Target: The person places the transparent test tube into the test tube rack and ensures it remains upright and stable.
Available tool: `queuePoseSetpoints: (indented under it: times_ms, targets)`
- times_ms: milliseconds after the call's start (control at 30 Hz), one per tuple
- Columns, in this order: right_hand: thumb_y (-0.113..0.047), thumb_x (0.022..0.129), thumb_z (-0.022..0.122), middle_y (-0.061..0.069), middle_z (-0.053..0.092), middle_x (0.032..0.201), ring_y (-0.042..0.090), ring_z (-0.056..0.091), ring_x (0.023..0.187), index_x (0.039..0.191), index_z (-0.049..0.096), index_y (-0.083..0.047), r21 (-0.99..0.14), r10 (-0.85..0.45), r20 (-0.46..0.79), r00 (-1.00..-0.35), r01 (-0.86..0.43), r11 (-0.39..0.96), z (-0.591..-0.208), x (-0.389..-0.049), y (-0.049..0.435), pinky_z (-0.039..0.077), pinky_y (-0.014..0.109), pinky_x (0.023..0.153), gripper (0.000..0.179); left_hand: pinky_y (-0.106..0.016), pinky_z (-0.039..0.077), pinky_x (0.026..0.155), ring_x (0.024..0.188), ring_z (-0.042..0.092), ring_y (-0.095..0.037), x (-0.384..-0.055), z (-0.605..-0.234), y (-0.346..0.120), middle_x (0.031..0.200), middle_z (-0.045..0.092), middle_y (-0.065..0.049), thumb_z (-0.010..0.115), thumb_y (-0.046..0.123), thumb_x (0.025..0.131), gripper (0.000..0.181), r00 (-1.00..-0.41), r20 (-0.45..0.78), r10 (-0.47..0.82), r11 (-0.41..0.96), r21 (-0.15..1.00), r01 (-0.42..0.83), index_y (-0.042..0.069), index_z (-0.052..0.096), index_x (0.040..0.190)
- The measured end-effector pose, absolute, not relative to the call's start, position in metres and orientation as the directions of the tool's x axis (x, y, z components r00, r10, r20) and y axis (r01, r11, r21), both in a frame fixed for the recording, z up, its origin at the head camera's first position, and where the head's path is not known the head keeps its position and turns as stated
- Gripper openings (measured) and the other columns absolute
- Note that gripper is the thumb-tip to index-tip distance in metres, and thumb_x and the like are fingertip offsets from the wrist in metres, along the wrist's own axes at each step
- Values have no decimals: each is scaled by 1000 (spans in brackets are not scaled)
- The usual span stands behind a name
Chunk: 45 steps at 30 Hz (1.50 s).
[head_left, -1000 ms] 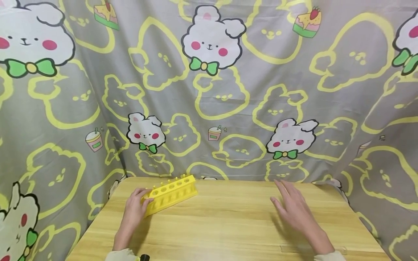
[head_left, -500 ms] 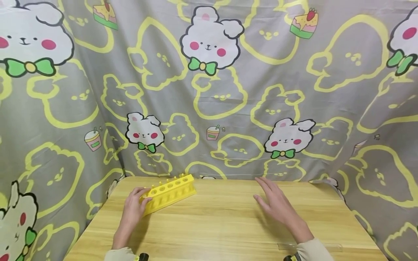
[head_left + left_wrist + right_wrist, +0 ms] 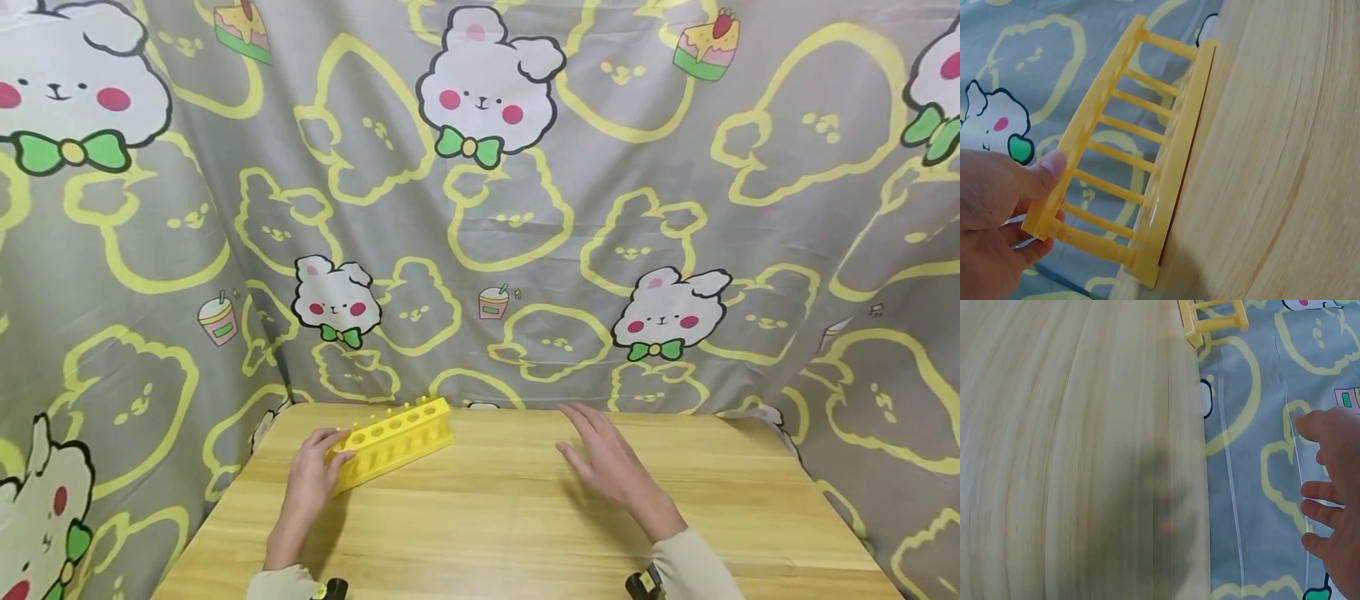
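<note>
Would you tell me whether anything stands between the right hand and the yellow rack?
Nothing visible does: in the head view, only tabletop lies between the right hand and the rack, whose left end the left hand grips.

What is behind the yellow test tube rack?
Behind the test tube rack: wooden tabletop, then cartoon-print fabric. Whatever the left hand and rack's body cover cannot be seen.

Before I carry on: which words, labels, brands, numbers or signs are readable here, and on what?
No readable text anywhere.
Yellow rack: no lettering visible.
Patterned cloth: cartoon pictures, no readable lettering.
Black device at the right wrist: markings, if any, too small to read.
</note>
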State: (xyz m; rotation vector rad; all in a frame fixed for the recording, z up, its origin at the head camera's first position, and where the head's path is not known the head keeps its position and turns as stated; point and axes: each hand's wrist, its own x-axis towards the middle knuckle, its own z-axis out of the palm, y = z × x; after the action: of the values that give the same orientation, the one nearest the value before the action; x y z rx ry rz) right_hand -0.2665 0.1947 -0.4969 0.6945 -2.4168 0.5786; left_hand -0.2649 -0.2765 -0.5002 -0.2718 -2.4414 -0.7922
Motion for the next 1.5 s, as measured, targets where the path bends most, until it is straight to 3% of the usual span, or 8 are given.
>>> queuePoseSetpoints:
  times_ms: [300, 733, 1500]
  targets:
    - [-33, 102, 65, 19, 50, 149, 40, 48, 135, 152, 47, -5, -288, -323, 562, -762, -546, 787, -494, -272, 183, 40, 59, 112, 60, -62, 54, 87, 104, 63, -49, -265, -498, -274, 114, 64, -27, 82, -4, 81, 36, -796, 605, 23, 807, 459, 372, -9, 72, 115]
    - [-36, 105, 58, 18, 51, 147, 41, 47, 135, 149, 50, -5, -290, -341, 541, -769, -551, 782, -492, -278, 163, 39, 60, 113, 54, -62, 54, 90, 106, 62, -51, -266, -496, -272, 117, 63, -30, 80, -3, 83, 36, -825, 565, 9, 807, 483, 340, -9, 71, 117]
    - [-36, 101, 67, 23, 51, 146, 42, 49, 134, 150, 50, -8, -303, -391, 525, -756, -595, 744, -492, -287, 120, 42, 60, 110, 59, -61, 54, 92, 107, 63, -50, -267, -499, -272, 118, 63, -28, 80, -3, 83, 36, -849, 529, -24, 803, 515, 298, -7, 71, 118]
